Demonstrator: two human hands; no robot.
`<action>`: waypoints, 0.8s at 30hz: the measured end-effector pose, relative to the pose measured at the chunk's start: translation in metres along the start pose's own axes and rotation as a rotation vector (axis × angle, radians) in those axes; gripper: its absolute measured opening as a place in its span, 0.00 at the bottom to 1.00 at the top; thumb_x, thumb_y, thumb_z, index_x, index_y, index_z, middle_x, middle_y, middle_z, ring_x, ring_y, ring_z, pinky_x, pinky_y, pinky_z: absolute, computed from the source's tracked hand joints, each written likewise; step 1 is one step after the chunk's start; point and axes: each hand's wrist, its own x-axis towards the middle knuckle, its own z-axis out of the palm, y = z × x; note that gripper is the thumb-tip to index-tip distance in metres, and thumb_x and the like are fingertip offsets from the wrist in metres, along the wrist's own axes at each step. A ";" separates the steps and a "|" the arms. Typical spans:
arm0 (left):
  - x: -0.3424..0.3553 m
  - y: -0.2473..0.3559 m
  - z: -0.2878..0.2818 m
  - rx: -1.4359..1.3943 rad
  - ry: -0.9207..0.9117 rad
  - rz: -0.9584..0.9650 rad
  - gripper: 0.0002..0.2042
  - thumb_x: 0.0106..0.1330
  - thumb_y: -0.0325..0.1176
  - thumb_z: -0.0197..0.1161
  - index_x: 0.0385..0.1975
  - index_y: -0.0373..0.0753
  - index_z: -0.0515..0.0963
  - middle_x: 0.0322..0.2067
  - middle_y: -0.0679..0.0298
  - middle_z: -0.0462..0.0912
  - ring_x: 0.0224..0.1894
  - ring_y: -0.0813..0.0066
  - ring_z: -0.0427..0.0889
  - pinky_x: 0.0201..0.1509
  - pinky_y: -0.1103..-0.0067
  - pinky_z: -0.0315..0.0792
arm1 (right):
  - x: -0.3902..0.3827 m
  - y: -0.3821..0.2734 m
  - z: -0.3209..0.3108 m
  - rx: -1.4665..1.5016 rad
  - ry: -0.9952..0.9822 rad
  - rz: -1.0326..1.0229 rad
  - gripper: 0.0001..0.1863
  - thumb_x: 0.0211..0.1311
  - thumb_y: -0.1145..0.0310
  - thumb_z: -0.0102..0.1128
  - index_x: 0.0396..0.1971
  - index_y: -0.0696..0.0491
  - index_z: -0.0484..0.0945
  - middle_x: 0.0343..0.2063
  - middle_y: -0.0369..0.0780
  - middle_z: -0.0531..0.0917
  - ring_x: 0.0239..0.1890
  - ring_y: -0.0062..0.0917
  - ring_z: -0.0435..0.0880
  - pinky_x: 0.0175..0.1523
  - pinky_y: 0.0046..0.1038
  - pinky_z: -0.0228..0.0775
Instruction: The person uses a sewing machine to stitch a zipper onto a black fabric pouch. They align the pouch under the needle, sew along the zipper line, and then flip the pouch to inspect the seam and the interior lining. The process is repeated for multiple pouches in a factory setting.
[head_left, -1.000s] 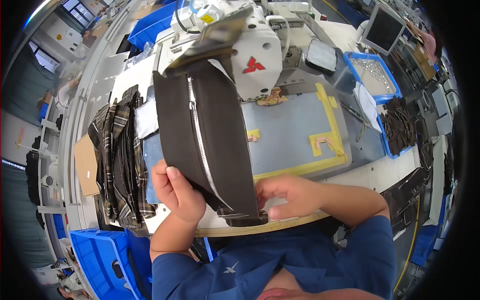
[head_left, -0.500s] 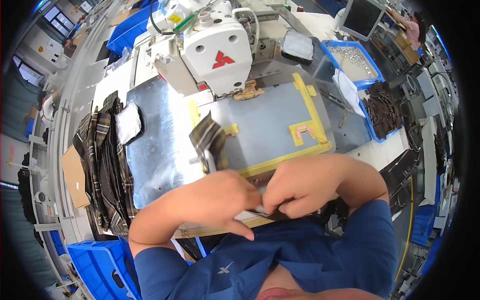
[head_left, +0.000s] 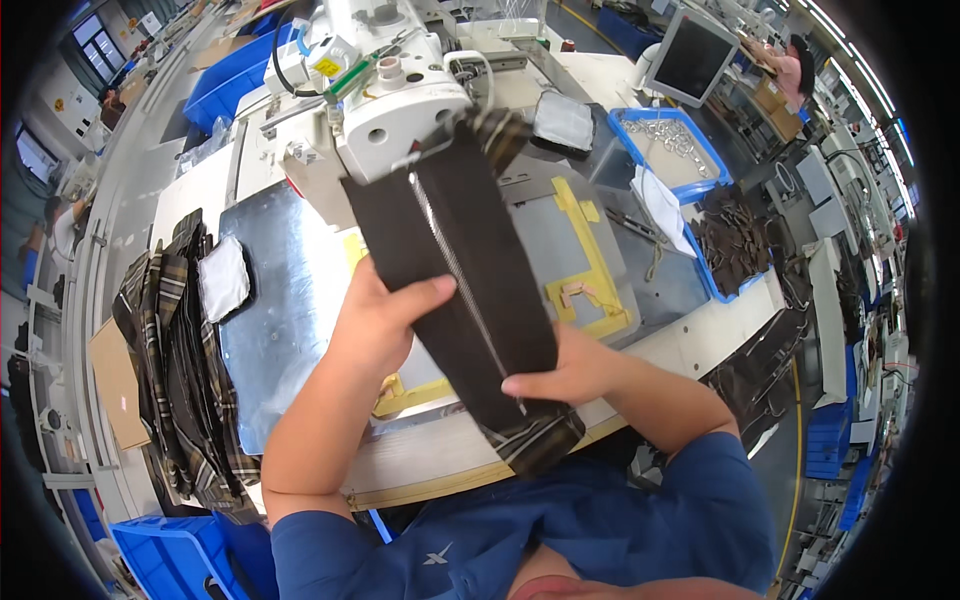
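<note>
Raised in front of me is a dark fabric panel (head_left: 400, 235) with a silver metal zipper (head_left: 450, 262) running down its length and plaid cloth showing at both ends. My left hand (head_left: 385, 315) grips its left edge, thumb lying on the front beside the zipper. Lower down, my right hand (head_left: 565, 370) holds the right edge, its thumb near the zipper's lower end. The fingers of both hands are mostly hidden behind the cloth. Behind the panel stands a white industrial sewing machine (head_left: 400, 125), partly covered by it.
Stacked plaid pieces (head_left: 185, 350) hang at the left by a metal plate (head_left: 275, 330). A yellow-taped template (head_left: 600, 300) lies right of the panel. Blue trays hold metal parts (head_left: 665, 140) and dark fabric pieces (head_left: 735, 235). A blue crate (head_left: 165, 560) stands lower left; a monitor (head_left: 690, 60) stands far right.
Both hands have risen from the table's near edge and moved apart. The piece, mostly hidden by my hands before, is now held up lengthwise with its zipper side showing.
</note>
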 end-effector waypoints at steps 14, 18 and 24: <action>-0.008 -0.004 -0.001 0.422 -0.099 -0.021 0.15 0.67 0.25 0.77 0.52 0.32 0.85 0.41 0.63 0.91 0.43 0.79 0.86 0.48 0.76 0.81 | 0.047 -0.066 -0.032 -0.042 0.209 -0.457 0.26 0.62 0.71 0.78 0.60 0.59 0.82 0.50 0.39 0.90 0.52 0.20 0.86 0.60 0.30 0.79; -0.013 -0.011 0.001 0.464 -0.058 -0.020 0.13 0.67 0.27 0.79 0.48 0.33 0.87 0.38 0.65 0.91 0.40 0.80 0.86 0.46 0.77 0.81 | 0.048 -0.058 -0.036 0.029 0.088 -0.497 0.29 0.59 0.67 0.80 0.60 0.58 0.83 0.51 0.39 0.89 0.52 0.21 0.85 0.60 0.30 0.78; -0.021 -0.024 0.002 0.639 -0.241 0.053 0.12 0.65 0.27 0.80 0.44 0.33 0.88 0.37 0.60 0.92 0.37 0.74 0.89 0.43 0.75 0.82 | 0.023 -0.072 -0.043 0.058 0.031 -0.288 0.24 0.57 0.61 0.85 0.50 0.56 0.87 0.41 0.35 0.89 0.44 0.19 0.84 0.50 0.28 0.78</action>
